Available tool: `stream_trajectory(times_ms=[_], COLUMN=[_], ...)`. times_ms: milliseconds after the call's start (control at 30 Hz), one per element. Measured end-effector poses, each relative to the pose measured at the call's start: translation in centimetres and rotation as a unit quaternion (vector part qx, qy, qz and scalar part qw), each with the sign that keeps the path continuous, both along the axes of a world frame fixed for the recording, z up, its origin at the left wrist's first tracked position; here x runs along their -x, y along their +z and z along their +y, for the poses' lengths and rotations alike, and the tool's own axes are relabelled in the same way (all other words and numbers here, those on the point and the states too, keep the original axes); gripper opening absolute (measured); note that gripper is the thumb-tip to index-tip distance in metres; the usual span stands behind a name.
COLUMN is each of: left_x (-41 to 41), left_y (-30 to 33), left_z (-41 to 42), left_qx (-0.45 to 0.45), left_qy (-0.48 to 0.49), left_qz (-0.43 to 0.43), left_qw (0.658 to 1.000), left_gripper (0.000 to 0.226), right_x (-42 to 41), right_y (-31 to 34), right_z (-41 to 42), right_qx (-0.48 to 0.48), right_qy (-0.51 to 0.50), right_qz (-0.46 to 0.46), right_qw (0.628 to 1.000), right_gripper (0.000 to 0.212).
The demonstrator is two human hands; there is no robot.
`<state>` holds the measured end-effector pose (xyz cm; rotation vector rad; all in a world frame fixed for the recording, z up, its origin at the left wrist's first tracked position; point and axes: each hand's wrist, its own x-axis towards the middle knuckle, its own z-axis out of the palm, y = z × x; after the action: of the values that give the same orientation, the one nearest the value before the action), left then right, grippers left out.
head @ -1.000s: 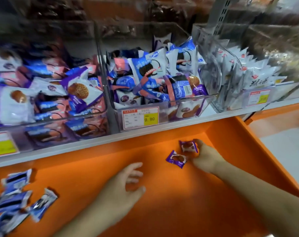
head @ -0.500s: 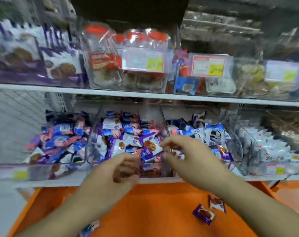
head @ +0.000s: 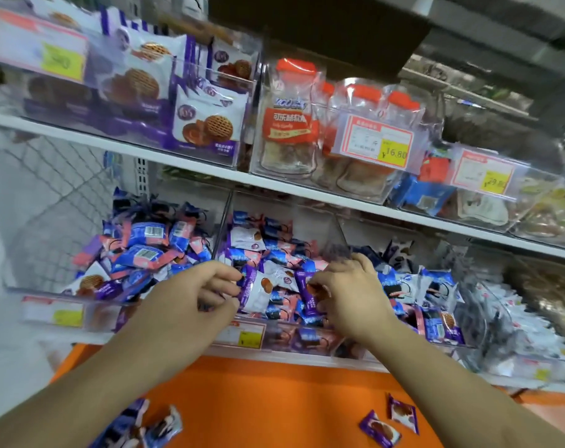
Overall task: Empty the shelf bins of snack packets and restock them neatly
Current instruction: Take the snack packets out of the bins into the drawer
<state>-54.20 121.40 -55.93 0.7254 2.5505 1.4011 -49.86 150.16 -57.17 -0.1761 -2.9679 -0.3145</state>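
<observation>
Both hands are right in the middle bin (head: 307, 342), centre of the frame. The right hand (head: 349, 295) pinches a purple packet (head: 310, 294) that stands roughly upright, long axis up-down, at its fingertips. The left hand (head: 194, 297) has its fingers curled against a white packet (head: 258, 292) just to its right; I can't tell if it's actually gripping. Everything's motion-blurred, and the bin's lower layers are hidden under the pile. Loose packets (head: 388, 423) lie on the orange surface (head: 274, 399) at the bottom of the frame.

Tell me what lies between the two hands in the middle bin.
Head view: between left hand and right hand lies a white-and-purple packet atop the piled packets.
</observation>
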Motion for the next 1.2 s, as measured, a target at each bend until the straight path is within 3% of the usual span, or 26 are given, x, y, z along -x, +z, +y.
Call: stream_trajectory(times_ms=[133, 200, 267, 367, 567, 667, 767, 833, 1067, 1200], left_x=[-0.1, -0.5, -0.8, -0.6, 0.9, 1.4, 1.7, 1.7, 1.1, -0.4], left_y=[0.4, 1.0, 1.6, 1.9, 1.0, 0.6, 0.4, 0.4, 0.9, 2.2], left_z=[-0.4, -0.6, -0.7, -1.1, -3.7, -4.3, -4.3, -4.1, -3.1, -2.4], left_qx=[-0.035, -0.079, -0.119, -0.122, -0.100, -0.130, -0.160, -0.172, -0.238, -0.297], left_qy=[0.007, -0.002, -0.022, 0.003, 0.099, 0.104, 0.107, 0.111, 0.126, 0.096], left_qz=[-0.027, -0.083, -0.142, -0.125, -0.149, -0.179, -0.208, -0.223, -0.291, -0.337], left_qw=[0.999, 0.993, 0.983, 0.985, 0.979, 0.970, 0.959, 0.953, 0.918, 0.889], left_gripper=[0.022, 0.025, 0.029, 0.019, 0.029, 0.017, 0.014, 0.012, 0.011, 0.018], right_x=[-1.1, -1.9, -2.5, -2.5, 0.3, 1.5, 1.8, 1.9, -0.4, -2.0], right_y=[2.3, 4.2, 5.2, 5.0, 1.9, -0.2, -0.8, -0.6, 2.5, 3.2], right_z=[-2.1, -5.5, -8.8, -11.2, -9.4, -8.6, -8.2, -8.2, -10.5, -13.4], right_qx=[0.130, 0.252, 0.302, 0.315, 0.336, 0.314, 0.293, 0.291, 0.410, 0.382], right_qy=[0.041, 0.089, 0.149, 0.199, 0.012, -0.026, -0.038, -0.046, 0.021, 0.119], right_qz=[0.126, 0.150, 0.140, 0.103, 0.052, -0.003, 0.000, 0.013, 0.193, 0.252], right_qw=[0.983, 0.952, 0.931, 0.922, 0.940, 0.949, 0.955, 0.956, 0.891, 0.881], right_gripper=[0.038, 0.042, 0.043, 0.047, 0.053, 0.055, 0.047, 0.030, 0.031, 0.030])
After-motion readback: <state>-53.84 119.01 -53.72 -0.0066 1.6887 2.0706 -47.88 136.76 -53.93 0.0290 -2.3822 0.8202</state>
